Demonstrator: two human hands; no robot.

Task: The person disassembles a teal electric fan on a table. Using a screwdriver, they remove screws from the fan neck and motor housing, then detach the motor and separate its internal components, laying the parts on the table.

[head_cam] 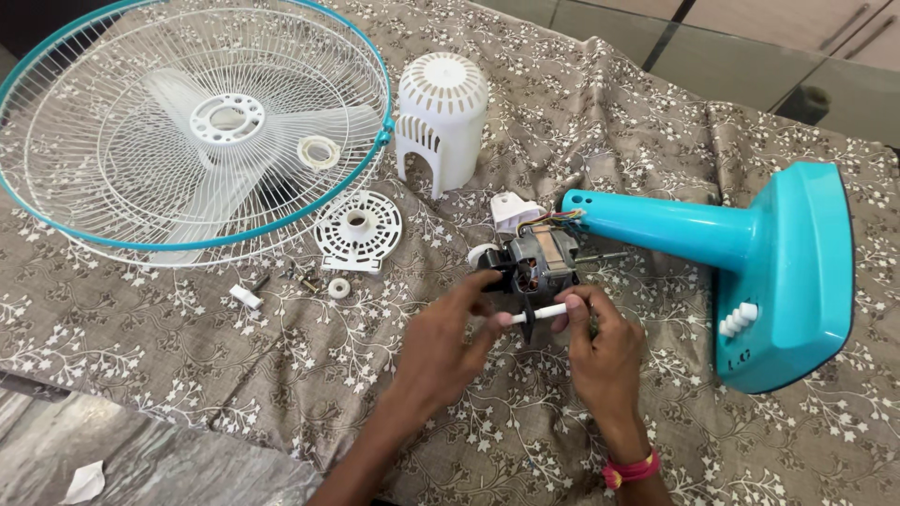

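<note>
A taken-apart table fan lies on a patterned cloth. Its bare motor (541,260), with copper windings, hangs by coloured wires from the neck of the turquoise stand (741,248). My left hand (448,342) grips the motor's black front part from the left. My right hand (597,349) pinches a small white rod (544,312) just in front of the motor. A red band circles my right wrist.
The wire guard with turquoise rim (192,126), with the white blades inside it, lies at the far left. A white motor cover (441,117), a round white plate (358,230), a white ring (338,287), a white clip (246,297) and loose screws lie near.
</note>
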